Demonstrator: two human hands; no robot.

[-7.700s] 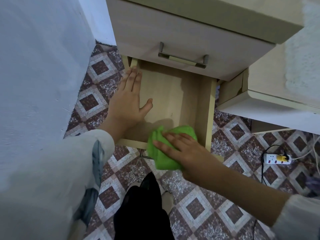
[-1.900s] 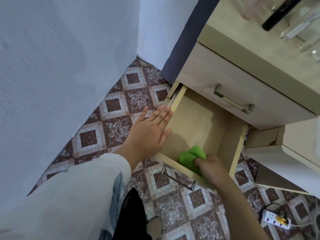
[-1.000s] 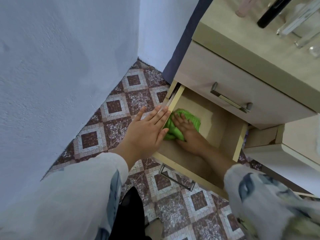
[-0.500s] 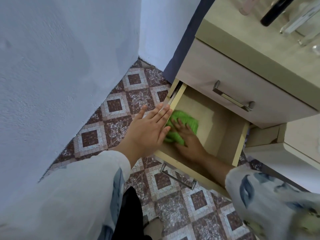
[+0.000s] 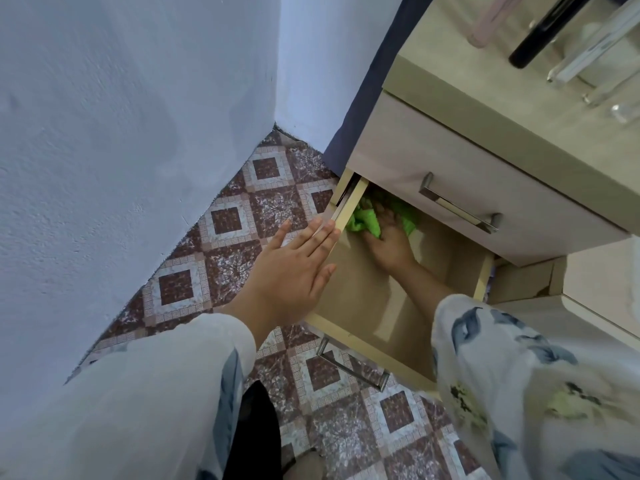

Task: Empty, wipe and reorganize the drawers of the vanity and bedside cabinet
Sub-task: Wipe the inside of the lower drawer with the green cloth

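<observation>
The lower drawer [image 5: 353, 299] of the pale wood cabinet stands pulled out, its inside bare. My right hand [image 5: 389, 242] reaches deep into it and presses a green cloth [image 5: 365, 218] against the drawer's back left corner, under the shut upper drawer [image 5: 460, 188]. The cloth's far part is hidden in shadow. My left hand [image 5: 294, 271] lies flat with fingers together against the outer side of the drawer's left wall, holding nothing.
A blue wall [image 5: 121, 150] stands close on the left, with patterned floor tiles [image 5: 228, 244] between it and the cabinet. The cabinet top [image 5: 519, 98] carries a black object and clear bottles. The drawer's metal handle [image 5: 349, 368] juts toward my legs.
My right hand has pushed the green cloth from the drawer's front right, across to the left wall, then deeper toward the back corner. The left hand has stayed on the drawer's side.
</observation>
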